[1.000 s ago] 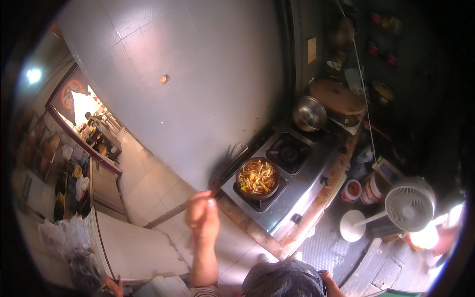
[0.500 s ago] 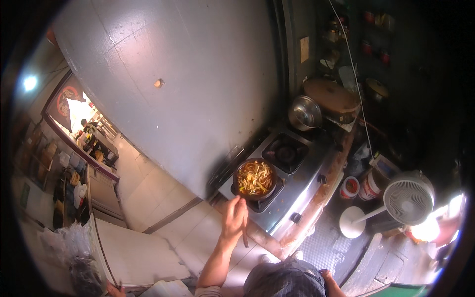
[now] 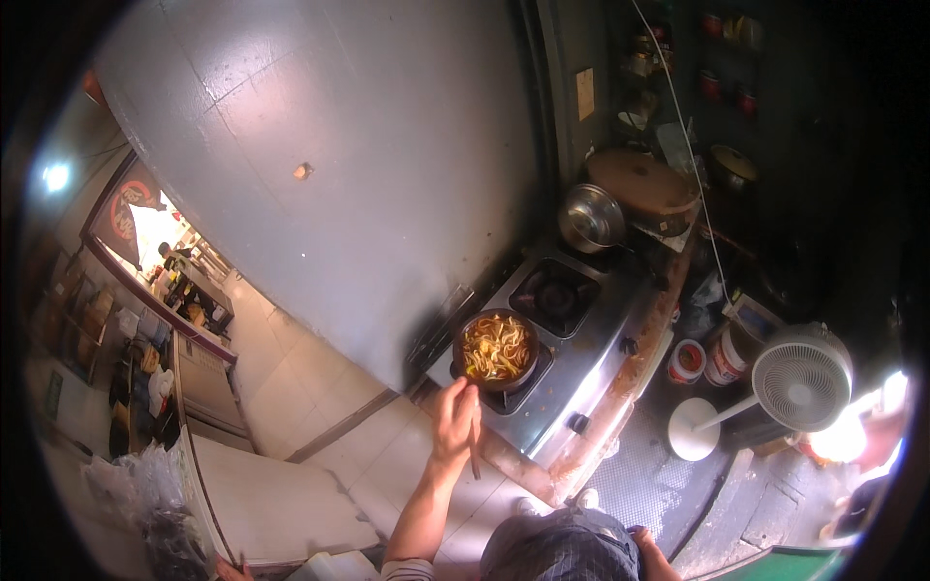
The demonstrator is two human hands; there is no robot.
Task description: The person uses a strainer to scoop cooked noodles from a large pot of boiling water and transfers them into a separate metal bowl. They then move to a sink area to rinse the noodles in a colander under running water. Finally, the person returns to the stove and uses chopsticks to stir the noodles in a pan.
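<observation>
My left hand (image 3: 455, 416) is closed around a thin brown stick-like handle (image 3: 476, 460), its lower end poking out below my fist. My fingertips are at the near rim of a round dark pan (image 3: 533, 375) on the front burner. Inside lie thick pale noodles (image 3: 496, 347) in brown sauce, with a bit of green near my fingers. Whether the handle belongs to the pan or to a tool in it, I cannot tell. Low at the right, my right hand (image 3: 641, 540) is by my dark clothing, away from the stove, its fingers mostly hidden.
The steel gas stove (image 3: 572, 387) has a second burner (image 3: 557, 296) behind the pan. Beyond it are a metal pot (image 3: 591, 219) and a large brown lid (image 3: 641, 181). A white fan (image 3: 802, 378) and tubs (image 3: 687, 360) stand right. Another person's hand (image 3: 231, 569) shows lower left.
The whole view has shifted slightly. My left hand stays closed on the handle at the pan's rim. A dark shape has come in at the right edge.
</observation>
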